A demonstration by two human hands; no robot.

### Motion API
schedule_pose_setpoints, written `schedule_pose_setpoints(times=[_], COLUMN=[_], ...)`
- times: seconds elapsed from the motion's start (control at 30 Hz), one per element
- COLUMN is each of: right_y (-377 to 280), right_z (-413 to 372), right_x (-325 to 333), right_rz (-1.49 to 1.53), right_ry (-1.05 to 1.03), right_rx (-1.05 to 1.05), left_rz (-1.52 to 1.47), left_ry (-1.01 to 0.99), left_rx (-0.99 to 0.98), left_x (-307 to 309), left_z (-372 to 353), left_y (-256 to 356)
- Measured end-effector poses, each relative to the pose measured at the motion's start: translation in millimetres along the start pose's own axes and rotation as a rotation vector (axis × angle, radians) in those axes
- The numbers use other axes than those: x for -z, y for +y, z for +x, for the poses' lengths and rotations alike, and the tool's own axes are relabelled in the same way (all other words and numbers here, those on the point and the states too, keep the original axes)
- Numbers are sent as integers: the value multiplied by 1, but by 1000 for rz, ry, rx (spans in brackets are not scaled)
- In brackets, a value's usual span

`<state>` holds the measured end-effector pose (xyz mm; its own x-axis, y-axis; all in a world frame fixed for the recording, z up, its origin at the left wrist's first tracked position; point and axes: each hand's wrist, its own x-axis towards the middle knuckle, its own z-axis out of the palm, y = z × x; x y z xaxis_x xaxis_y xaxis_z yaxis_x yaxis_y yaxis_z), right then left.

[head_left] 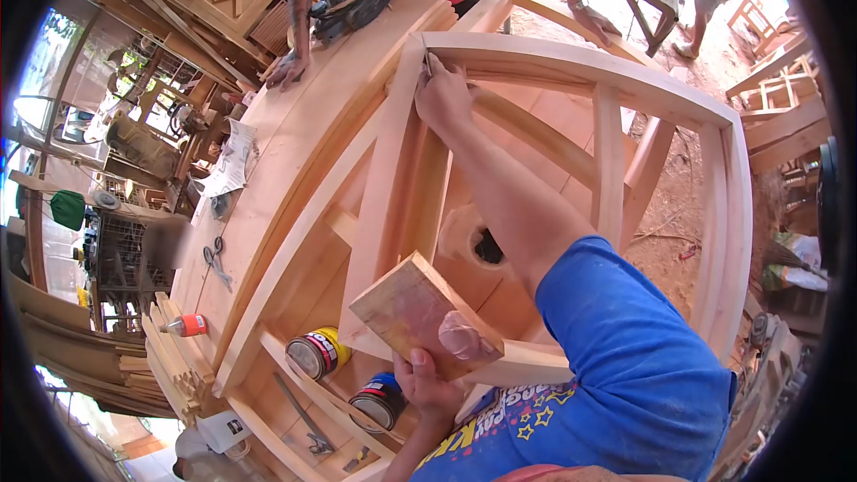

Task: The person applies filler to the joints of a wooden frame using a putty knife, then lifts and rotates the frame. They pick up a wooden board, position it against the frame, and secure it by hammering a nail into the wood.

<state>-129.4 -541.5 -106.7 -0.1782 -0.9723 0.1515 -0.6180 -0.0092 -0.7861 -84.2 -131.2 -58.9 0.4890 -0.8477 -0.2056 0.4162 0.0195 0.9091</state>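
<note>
The person's left hand (427, 387) grips a flat wooden board (402, 308) by its near edge, the thumb pressed on the upper face and the other fingers largely hidden below. A smooth pinkish lump of paste (459, 336) sits at the board's right-hand corner, with a thin smear across the middle. The board is tilted above the near part of a large curved wooden frame (544, 54).

The right hand (445, 96) is at the frame's far left corner, its fingers curled closed around a small thin object (428, 63), mostly covered, so its shape cannot be told.

Just beside the left hand are a can with a blue rim (380, 402) and a yellow-labelled can (328, 350). On the wide plank top (299, 138), scissors (214, 259) and a printed paper (230, 161) lie along the left edge, and a red-labelled bottle (187, 326) lies by the near left corner. At its far end rests a power tool (357, 4), beside a co-worker's hand (287, 70), spread flat.
</note>
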Motion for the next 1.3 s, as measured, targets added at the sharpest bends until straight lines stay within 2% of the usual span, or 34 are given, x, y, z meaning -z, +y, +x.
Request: schedule_pose_setpoints(times=[0.2, 0.3, 0.4, 0.5, 0.53, 0.57, 0.6, 0.7, 0.73, 0.8, 0.87, 0.93, 1.03, 1.1, 1.23, 1.3], right_y=[9, 20, 39, 48, 78, 92, 86, 22, -7, -75, -143, -194, -264, -283, -289, -289], right_z=[11, 28, 45, 55, 68, 75, 72, 41, 37, -5, -79, -152, -283, -358, -474, -515], right_x=[15, 33, 33, 57, 34, 22, 26, 87, 103, 131, 166, 190, 240, 260, 276, 282], right_rz=[58, 65, 125, 136, 349, 738, 746, 547, 548, 567, 591, 525, 294, 263, 580, 584], right_ry=[-107, -301, -317, -436, -373, -477, -536, -629, -677, -806, -946, -1071, -1204, -1291, -1213, -1143], right_rx=[33, 25, 41, 180, 397, 512, 541, 371, 375, 457, 627, 929, 1687, 1805, 2153, 2274], left_rz=[18, 51, 36, 45, 48, 76, 89, 406, 459, 302, 257, 205, 246, 287, 294, 292], left_ry=[10, 23, 0, -36, -14, 8, 56, 93, 85, 38, 13, 34, 97, 144, 192, 204], left_rx=[-34, -45, -54, -34, -44, 2, 39, 27, -14, -251, -291, -282, -361, -406, -388, -356], left_x=[-7, -16, -23, -19, -18, -22, -23, -11, -5, -6, -4, -10, -12, -12, -9, -7], left_z=[0, 0, -1, 2, 0, -4, -5, -1, 3, 1, -4, 5, 2, -2, -11, -11], left_y=[2, 5, 5, -1, 1, 5, 8, -6, -9, -4, 4, -5, -8, -9, -6, -6])
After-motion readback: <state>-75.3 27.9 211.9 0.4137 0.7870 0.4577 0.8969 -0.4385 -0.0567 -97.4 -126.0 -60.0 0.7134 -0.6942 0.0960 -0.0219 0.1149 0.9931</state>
